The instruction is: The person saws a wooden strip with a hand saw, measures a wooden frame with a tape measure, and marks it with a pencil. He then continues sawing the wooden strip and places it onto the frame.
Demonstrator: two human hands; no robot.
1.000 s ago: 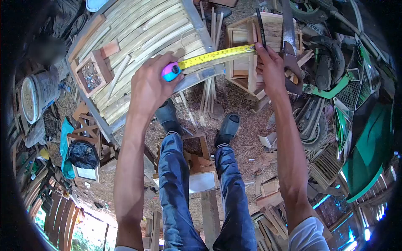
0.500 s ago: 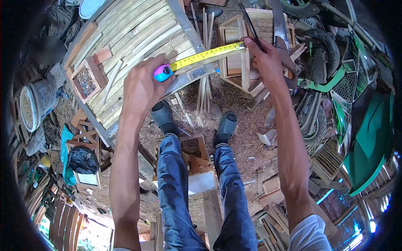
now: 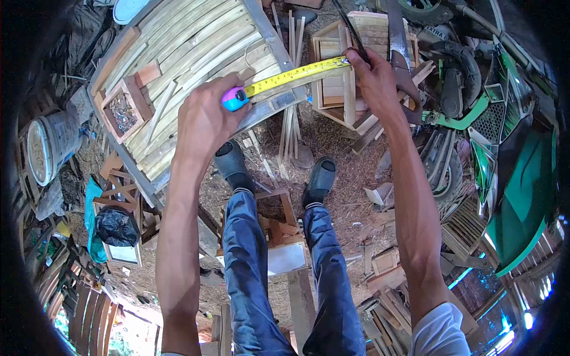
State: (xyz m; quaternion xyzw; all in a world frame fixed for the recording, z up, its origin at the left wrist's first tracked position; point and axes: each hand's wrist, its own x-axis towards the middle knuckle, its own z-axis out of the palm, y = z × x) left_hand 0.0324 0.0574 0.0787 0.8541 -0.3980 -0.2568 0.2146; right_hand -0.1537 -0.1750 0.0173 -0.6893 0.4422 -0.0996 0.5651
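Note:
My left hand is closed around the pink-and-blue case of a tape measure. Its yellow blade is pulled out to the right, along a pale wooden strip. At the blade's far end, my right hand pinches the tip, and a long thin dark stick-like object rises from the same fingers. Whether the right fingers also grip the strip is hidden. Just right of that hand lies a handsaw. Beneath the left hand is a slatted wooden bench top.
On the bench sits a small wooden box of nails or screws. A wooden frame-like piece stands beyond the right hand. Thin strips lean between them. A green motorcycle is at right, a white bucket at left.
Both hands stay nearly in place, the left with the tape case shifting slightly right and up. The dark stick-like object tilts further up and left.

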